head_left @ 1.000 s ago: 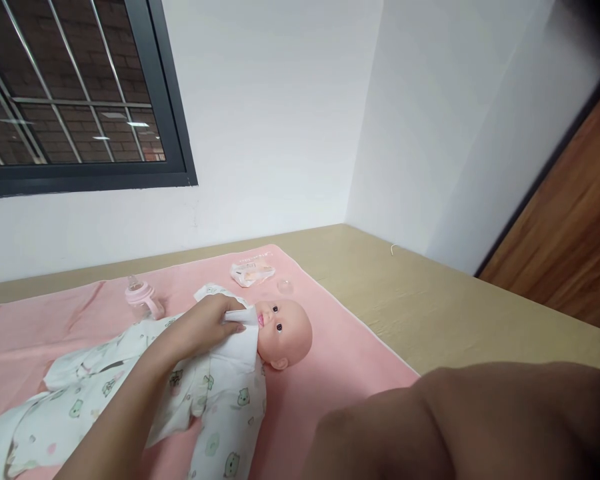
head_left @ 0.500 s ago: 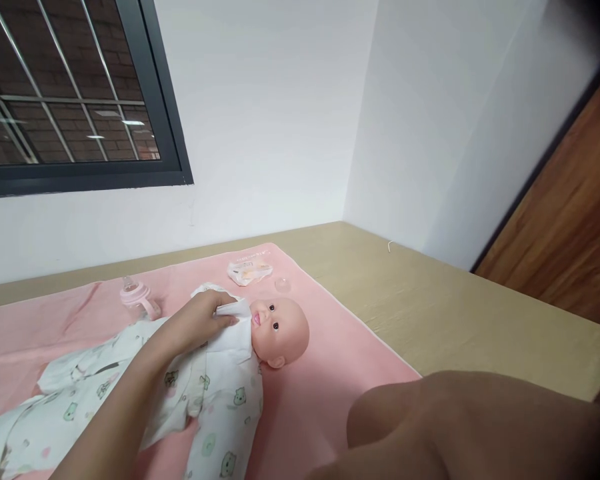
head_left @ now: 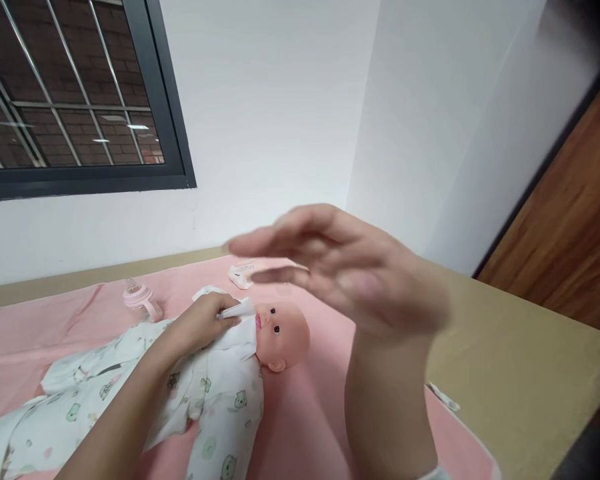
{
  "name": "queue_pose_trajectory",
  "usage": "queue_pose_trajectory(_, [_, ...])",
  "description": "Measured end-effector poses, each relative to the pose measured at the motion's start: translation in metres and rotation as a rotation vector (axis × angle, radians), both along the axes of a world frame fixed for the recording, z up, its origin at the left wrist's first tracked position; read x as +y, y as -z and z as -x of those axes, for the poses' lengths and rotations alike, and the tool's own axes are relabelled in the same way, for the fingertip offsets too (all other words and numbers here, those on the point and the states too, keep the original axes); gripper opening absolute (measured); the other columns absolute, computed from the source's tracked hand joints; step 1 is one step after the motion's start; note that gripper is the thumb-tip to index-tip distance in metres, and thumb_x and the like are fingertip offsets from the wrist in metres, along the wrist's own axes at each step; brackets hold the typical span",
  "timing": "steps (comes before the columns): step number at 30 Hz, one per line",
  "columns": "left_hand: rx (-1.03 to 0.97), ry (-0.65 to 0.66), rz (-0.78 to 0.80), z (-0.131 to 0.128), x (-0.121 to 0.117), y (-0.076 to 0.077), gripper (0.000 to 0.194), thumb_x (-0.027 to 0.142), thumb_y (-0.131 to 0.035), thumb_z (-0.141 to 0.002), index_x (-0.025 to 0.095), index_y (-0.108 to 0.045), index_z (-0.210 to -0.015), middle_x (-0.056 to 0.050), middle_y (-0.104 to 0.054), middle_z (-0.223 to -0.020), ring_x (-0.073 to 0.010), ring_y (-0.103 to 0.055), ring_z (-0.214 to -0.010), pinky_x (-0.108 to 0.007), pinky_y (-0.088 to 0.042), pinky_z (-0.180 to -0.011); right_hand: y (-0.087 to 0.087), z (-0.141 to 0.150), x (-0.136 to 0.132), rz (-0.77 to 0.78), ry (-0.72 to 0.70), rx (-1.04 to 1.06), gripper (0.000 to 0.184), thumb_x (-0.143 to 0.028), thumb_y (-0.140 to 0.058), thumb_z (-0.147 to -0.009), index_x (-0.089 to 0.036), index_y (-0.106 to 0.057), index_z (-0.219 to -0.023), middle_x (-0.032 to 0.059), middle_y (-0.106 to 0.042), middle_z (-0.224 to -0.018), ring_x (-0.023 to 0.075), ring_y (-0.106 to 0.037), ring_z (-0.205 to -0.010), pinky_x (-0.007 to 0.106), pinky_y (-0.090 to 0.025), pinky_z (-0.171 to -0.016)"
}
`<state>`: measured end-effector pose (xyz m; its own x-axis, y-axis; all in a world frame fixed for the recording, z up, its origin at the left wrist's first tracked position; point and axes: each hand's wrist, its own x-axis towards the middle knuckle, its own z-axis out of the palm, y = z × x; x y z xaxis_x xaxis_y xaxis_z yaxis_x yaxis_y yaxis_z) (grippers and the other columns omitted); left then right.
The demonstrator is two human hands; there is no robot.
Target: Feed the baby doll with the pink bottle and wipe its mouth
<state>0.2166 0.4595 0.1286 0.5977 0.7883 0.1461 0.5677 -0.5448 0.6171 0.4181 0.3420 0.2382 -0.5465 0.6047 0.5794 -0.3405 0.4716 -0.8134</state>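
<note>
A baby doll [head_left: 289, 337] lies on its back on a pink mat [head_left: 305, 433], dressed in a white suit [head_left: 230, 413] with green animal prints. My left hand [head_left: 211, 319] pinches a folded white cloth [head_left: 237, 330] at the doll's chest, just below its chin. My right hand [head_left: 345, 267] is raised in the air above and to the right of the doll's head. Its fingers stretch out to the left, apart and blurred by motion, with nothing seen in them.
A pink baby bottle [head_left: 141, 299] lies on the mat beyond the doll. A small plastic packet [head_left: 240, 275] is at the mat's back edge, partly behind my right fingers. A small white item [head_left: 445, 398] lies by the right edge. A barred window [head_left: 80, 87] is in the wall.
My right arm, low at the right before, has swung up, and its hand now hangs over the mat's far part. My left hand keeps its pinch on the cloth.
</note>
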Motion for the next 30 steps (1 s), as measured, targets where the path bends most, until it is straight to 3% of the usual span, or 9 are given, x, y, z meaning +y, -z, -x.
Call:
queue_pose_trajectory(2, [0.018, 0.057, -0.014, -0.001, 0.002, 0.001, 0.018, 0.030, -0.050, -0.076, 0.015, -0.057, -0.069, -0.001, -0.061, -0.074, -0.0189, -0.054, -0.072, -0.028, -0.037, -0.066, 0.007, -0.003, 0.031, 0.013, 0.083, 0.021, 0.022, -0.035, -0.066, -0.081, -0.026, -0.065, -0.101, -0.0022, -0.068, -0.111, 0.0168, -0.059, -0.114, 0.032, -0.049, -0.095])
queue_pose_trajectory(5, [0.058, 0.050, -0.014, -0.002, 0.004, 0.002, 0.020, 0.033, -0.048, -0.079, 0.017, -0.049, -0.066, -0.001, -0.058, -0.074, -0.0185, -0.052, -0.072, -0.028, -0.036, -0.067, 0.035, -0.013, 0.093, 0.098, 0.232, -0.053, 0.026, -0.039, -0.069, -0.080, -0.018, -0.063, -0.092, 0.0031, -0.069, -0.099, 0.0108, -0.063, -0.086, 0.022, -0.047, -0.075])
queue_pose_trajectory(9, [0.077, 0.007, 0.003, -0.001, 0.004, 0.004, 0.022, 0.034, -0.048, -0.081, 0.018, -0.045, -0.066, 0.000, -0.056, -0.076, -0.0185, -0.051, -0.075, -0.028, -0.036, -0.069, 0.090, -0.030, 0.170, 0.310, 0.389, -0.150, 0.026, -0.036, -0.072, -0.074, -0.013, -0.060, -0.077, 0.0016, -0.065, -0.078, 0.0040, -0.047, -0.058, 0.018, -0.036, -0.056])
queue_pose_trajectory(12, [0.074, 0.016, 0.000, -0.001, 0.003, 0.003, 0.022, 0.034, -0.048, -0.081, 0.018, -0.045, -0.065, 0.000, -0.057, -0.077, -0.0186, -0.052, -0.076, -0.028, -0.036, -0.070, 0.132, -0.041, 0.200, 0.506, 0.343, -0.230, 0.027, -0.036, -0.069, -0.075, -0.012, -0.057, -0.070, 0.0000, -0.059, -0.068, 0.0041, -0.040, -0.052, 0.019, -0.028, -0.049])
queue_pose_trajectory(14, [0.072, 0.012, -0.005, -0.001, 0.003, 0.002, 0.023, 0.033, -0.048, -0.082, 0.018, -0.044, -0.065, 0.000, -0.056, -0.076, -0.0182, -0.051, -0.074, -0.028, -0.036, -0.070, 0.157, -0.045, 0.208, 0.612, 0.278, -0.263, 0.027, -0.034, -0.071, -0.074, -0.012, -0.056, -0.068, -0.0005, -0.057, -0.064, 0.0046, -0.041, -0.051, 0.020, -0.027, -0.047])
queue_pose_trajectory(16, [0.050, 0.013, -0.013, -0.002, 0.002, 0.000, 0.023, 0.033, -0.048, -0.082, 0.018, -0.045, -0.065, 0.000, -0.056, -0.076, -0.0179, -0.051, -0.074, -0.027, -0.036, -0.069, 0.176, -0.046, 0.210, 0.699, 0.228, -0.267, 0.025, -0.032, -0.073, -0.073, -0.012, -0.057, -0.070, 0.0001, -0.059, -0.066, 0.0055, -0.046, -0.054, 0.019, -0.034, -0.052])
queue_pose_trajectory(20, [0.014, 0.070, 0.013, -0.004, -0.003, -0.003, 0.021, 0.032, -0.051, -0.081, 0.017, -0.056, -0.068, -0.001, -0.061, -0.080, -0.0189, -0.055, -0.079, -0.027, -0.039, -0.072, 0.199, -0.044, 0.209, 0.832, 0.213, -0.293, 0.024, -0.032, -0.075, -0.072, -0.012, -0.061, -0.074, 0.0023, -0.064, -0.072, 0.0109, -0.058, -0.067, 0.023, -0.045, -0.068])
queue_pose_trajectory(23, [0.010, 0.104, 0.040, -0.006, -0.006, -0.003, 0.019, 0.029, -0.052, -0.080, 0.017, -0.065, -0.073, -0.002, -0.065, -0.085, -0.0201, -0.058, -0.083, -0.028, -0.040, -0.076, 0.204, -0.043, 0.208, 0.818, 0.212, -0.336, 0.026, -0.036, -0.072, -0.075, -0.012, -0.063, -0.073, 0.0026, -0.064, -0.070, 0.0123, -0.059, -0.068, 0.024, -0.045, -0.068])
queue_pose_trajectory(30, [0.017, 0.071, 0.037, -0.012, -0.006, 0.002, 0.020, 0.030, -0.052, -0.078, 0.017, -0.061, -0.066, -0.002, -0.064, -0.079, -0.0201, -0.058, -0.078, -0.028, -0.041, -0.073, 0.198, -0.041, 0.202, 0.793, 0.248, -0.391, 0.018, -0.030, -0.069, -0.074, -0.014, -0.062, -0.072, 0.0027, -0.064, -0.072, 0.0144, -0.059, -0.070, 0.026, -0.046, -0.067])
